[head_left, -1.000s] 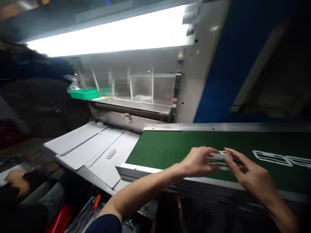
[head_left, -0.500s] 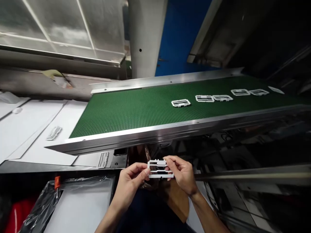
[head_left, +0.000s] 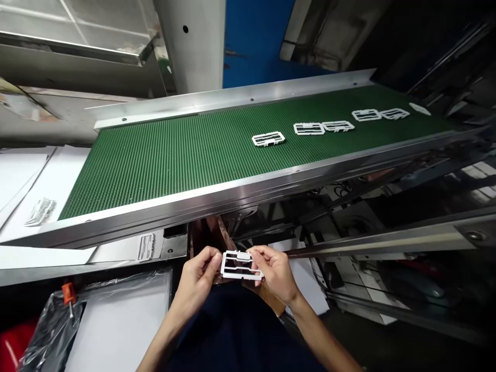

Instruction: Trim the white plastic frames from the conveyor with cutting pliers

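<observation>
Both my hands hold a white moulded plastic frame [head_left: 232,272] by its short ends, just below the near steel edge of the belt and close to my body. My left hand [head_left: 196,276] pinches its left side, and my right hand [head_left: 275,274] grips its right side. Several similar white frames, including one [head_left: 268,138], lie in a row on the green studded conveyor belt [head_left: 174,160], out of reach of my fingers. The belt's steel side rail [head_left: 194,204] runs between them and my hands.
White sheets [head_left: 34,191] lie left of the belt, with a small white plastic part [head_left: 146,247] on a steel plate. A clear plastic bag [head_left: 52,330] with an orange clip lies at lower left. Machinery and steel bars sit under the belt at right.
My hands have come from over the belt to below its near edge, carrying the white frame. The view has swung from the lamp and shelf towards the belt.
</observation>
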Demonstrator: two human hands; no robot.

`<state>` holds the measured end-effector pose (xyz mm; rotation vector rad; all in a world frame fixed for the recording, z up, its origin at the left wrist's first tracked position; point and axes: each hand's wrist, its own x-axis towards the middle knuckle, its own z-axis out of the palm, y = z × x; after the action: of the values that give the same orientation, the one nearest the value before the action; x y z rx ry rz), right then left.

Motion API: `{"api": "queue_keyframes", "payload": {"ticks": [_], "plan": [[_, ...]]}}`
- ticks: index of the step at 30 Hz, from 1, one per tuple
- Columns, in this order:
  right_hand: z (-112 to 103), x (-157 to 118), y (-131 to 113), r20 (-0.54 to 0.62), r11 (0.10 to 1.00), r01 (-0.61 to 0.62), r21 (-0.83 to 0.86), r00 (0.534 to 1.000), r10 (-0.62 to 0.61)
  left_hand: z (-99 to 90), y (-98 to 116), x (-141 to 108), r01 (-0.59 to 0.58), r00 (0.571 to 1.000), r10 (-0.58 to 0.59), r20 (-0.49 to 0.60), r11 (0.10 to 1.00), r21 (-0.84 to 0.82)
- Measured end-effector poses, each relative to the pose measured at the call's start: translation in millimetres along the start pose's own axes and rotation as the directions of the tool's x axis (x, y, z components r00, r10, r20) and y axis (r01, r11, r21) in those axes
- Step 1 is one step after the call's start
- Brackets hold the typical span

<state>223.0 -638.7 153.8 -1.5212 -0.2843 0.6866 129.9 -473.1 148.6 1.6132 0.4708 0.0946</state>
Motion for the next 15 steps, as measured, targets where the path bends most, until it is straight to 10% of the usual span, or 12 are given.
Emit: {"api": "queue_keyframes", "payload": {"ticks": [15], "plan": [[6,-8,15,-0.109,0.993,-0.087,0.084,0.989,0.096,-1.5,0,4,-0.066,0.993,0.071,0.091,0.996,-0.054]]}}
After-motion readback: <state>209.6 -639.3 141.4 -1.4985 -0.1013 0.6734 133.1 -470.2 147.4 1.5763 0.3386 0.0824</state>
